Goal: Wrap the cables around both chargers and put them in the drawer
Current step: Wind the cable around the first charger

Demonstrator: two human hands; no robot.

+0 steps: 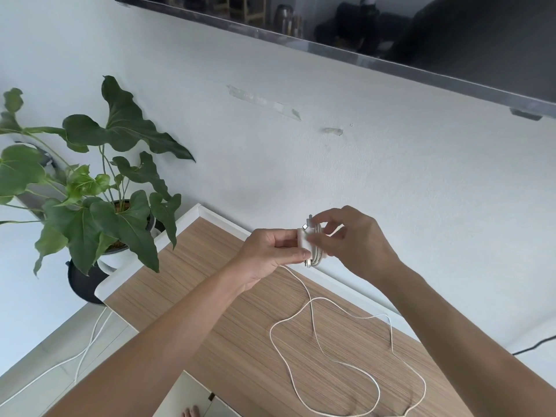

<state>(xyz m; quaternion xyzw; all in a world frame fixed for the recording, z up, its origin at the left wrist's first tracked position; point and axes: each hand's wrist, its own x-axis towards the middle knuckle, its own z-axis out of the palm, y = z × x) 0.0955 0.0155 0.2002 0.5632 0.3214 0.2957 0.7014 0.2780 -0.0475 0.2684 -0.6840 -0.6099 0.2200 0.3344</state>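
Head view: left hand (270,254) pinches the white charger (304,240) mid-frame, above the wooden tabletop (186,284). Right hand (358,239) fingers curled on the cable coils (317,251). Risk: the wraps may spring off if the pinch slackens. Loose cable (346,365) trails lower right and could snag. Potted plant (99,188) left, clear. Open drawer (186,398) bottom edge, I think.

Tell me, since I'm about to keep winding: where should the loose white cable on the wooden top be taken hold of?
Probably close to the charger, where the loose cable hangs off it below the left hand. The right hand could come from the right and pinch that short, fairly straight run from the side. Farther down it sprawls in crossing loops on the wooden top, where a grip would drag slack.
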